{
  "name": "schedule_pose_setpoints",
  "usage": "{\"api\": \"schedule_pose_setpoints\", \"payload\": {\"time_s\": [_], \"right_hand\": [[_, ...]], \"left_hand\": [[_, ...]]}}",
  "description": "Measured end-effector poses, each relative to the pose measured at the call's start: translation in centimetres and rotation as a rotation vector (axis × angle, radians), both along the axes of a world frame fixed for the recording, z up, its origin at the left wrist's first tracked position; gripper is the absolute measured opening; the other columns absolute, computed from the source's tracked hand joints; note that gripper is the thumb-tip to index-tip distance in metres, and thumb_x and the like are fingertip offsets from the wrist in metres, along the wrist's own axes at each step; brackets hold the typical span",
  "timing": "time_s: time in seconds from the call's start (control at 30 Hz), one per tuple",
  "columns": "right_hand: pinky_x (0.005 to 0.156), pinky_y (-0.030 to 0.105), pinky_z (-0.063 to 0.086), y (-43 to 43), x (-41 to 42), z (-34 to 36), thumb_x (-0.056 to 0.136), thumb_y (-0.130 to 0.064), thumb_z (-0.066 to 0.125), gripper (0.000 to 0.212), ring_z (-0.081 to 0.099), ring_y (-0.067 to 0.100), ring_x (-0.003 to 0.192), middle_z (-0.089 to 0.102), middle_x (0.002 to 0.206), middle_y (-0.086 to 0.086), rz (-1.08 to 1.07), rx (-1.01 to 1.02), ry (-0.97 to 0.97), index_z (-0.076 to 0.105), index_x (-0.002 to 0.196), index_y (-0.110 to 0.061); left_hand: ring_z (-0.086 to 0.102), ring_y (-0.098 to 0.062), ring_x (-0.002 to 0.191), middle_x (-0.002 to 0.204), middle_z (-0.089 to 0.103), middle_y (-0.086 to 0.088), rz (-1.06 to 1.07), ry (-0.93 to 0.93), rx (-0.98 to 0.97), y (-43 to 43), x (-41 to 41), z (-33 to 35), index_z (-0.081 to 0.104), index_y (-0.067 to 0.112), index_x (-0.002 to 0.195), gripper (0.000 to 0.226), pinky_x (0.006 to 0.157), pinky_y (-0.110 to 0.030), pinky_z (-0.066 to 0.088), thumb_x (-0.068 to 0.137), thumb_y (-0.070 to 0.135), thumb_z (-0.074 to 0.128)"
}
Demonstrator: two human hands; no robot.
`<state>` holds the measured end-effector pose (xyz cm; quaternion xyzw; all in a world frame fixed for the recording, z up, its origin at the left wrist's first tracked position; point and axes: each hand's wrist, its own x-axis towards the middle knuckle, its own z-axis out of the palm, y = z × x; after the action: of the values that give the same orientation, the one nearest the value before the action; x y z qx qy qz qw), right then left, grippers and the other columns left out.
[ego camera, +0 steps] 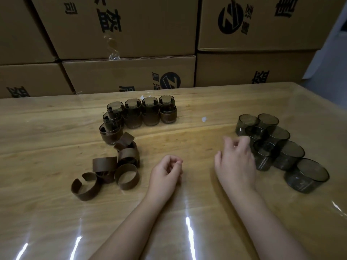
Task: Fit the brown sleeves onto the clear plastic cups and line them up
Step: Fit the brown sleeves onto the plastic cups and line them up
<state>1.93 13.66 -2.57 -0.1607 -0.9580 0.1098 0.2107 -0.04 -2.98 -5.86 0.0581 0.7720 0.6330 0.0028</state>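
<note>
We read this as a warehouse or packing room. Stacked cardboard cartons with printed logos and characters wall off the back. A wooden worktable under a glossy clear cover holds batches: sleeved cups, bare smoky cups, loose brown sleeves. Lighting is dim.

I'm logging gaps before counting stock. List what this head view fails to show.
- Sleeved cups: the back ones overlap, so the count is unsure.
- Right hand: its fingertips blur against the bare cups; contact is unclear.
- Loose sleeves: piled, so some are hidden.
- Cardboard boxes: the print is cut off by the frame edge.
</note>
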Motion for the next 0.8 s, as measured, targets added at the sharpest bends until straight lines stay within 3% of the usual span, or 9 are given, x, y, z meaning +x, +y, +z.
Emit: {"api": "schedule_pose_setpoints", "payload": {"time_s": [0.13,0.23,0.4,0.53,0.63,0.7,0.8], "right_hand": [[0.066,0.042,0.056,2.1,0.5,0.8,0.093,-0.024,0.054,0.047,0.058,0.029,0.077,0.029,0.124,0.017,-0.162,-0.078,-0.098,0.038,0.136,-0.014],[0.062,0.041,0.056,2.8,0.6,0.8,0.094,-0.026,0.054,0.041,0.06,0.03,0.07,0.035,0.123,0.019,-0.211,-0.071,-0.107,0.043,0.131,-0.012],[0.064,0.043,0.057,3.0,0.4,0.0,0.097,-0.03,0.048,0.032,0.062,0.03,0.073,0.041,0.117,0.017,-0.248,-0.018,-0.205,0.055,0.116,-0.006],[0.065,0.039,0.054,2.4,0.2,-0.1,0.098,-0.032,0.044,0.033,0.063,0.032,0.075,0.044,0.118,0.014,-0.22,0.003,-0.175,0.062,0.111,-0.007],[0.063,0.04,0.054,0.7,0.3,-0.3,0.096,-0.028,0.047,0.03,0.063,0.033,0.074,0.051,0.115,0.009,-0.036,-0.058,-0.054,0.067,0.109,-0.01],[0.057,0.039,0.053,-0.8,0.6,-0.4,0.092,-0.021,0.055,0.021,0.063,0.029,0.07,0.057,0.107,0.006,0.197,-0.104,0.12,0.071,0.103,-0.011],[0.056,0.025,0.05,-2.9,1.0,-1.1,0.087,-0.007,0.063,0.014,0.059,0.011,0.068,0.06,0.097,0.002,0.565,-0.241,0.368,0.073,0.097,-0.009]], "left_hand": [[0.053,-0.008,0.048,0.06,0.057,0.003,0.004,0.001,0.037,-0.2,0.0,0.1,0.061,0.018,0.085,0.014,0.046,-0.019,0.041,0.095,0.011,0.055],[0.052,-0.007,0.047,0.058,0.056,0.004,-0.008,0.005,0.041,-0.1,0.0,0.0,0.06,0.019,0.084,0.016,0.046,-0.019,0.041,0.095,0.01,0.054],[0.052,-0.006,0.049,0.055,0.055,0.008,-0.033,0.027,0.034,-0.1,0.1,0.0,0.06,0.021,0.083,0.016,0.049,-0.018,0.042,0.095,0.011,0.055],[0.052,-0.006,0.049,0.056,0.054,0.008,-0.04,0.03,0.029,-0.2,-0.1,-0.2,0.06,0.021,0.082,0.017,0.051,-0.02,0.043,0.095,0.011,0.055],[0.056,-0.009,0.055,0.061,0.06,0.007,0.002,0.021,0.055,-0.2,-0.2,-0.1,0.061,0.023,0.086,0.015,0.056,-0.024,0.047,0.095,0.013,0.055],[0.064,-0.011,0.076,0.085,0.068,0.006,0.056,0.012,0.077,-0.3,-0.5,0.0,0.062,0.028,0.094,0.013,0.071,-0.028,0.055,0.094,0.017,0.056],[0.062,-0.01,0.103,0.12,0.059,0.003,0.045,-0.024,0.144,-0.5,-0.8,0.2,0.055,0.031,0.116,0.022,0.092,-0.032,0.052,0.095,0.022,0.055]]}}
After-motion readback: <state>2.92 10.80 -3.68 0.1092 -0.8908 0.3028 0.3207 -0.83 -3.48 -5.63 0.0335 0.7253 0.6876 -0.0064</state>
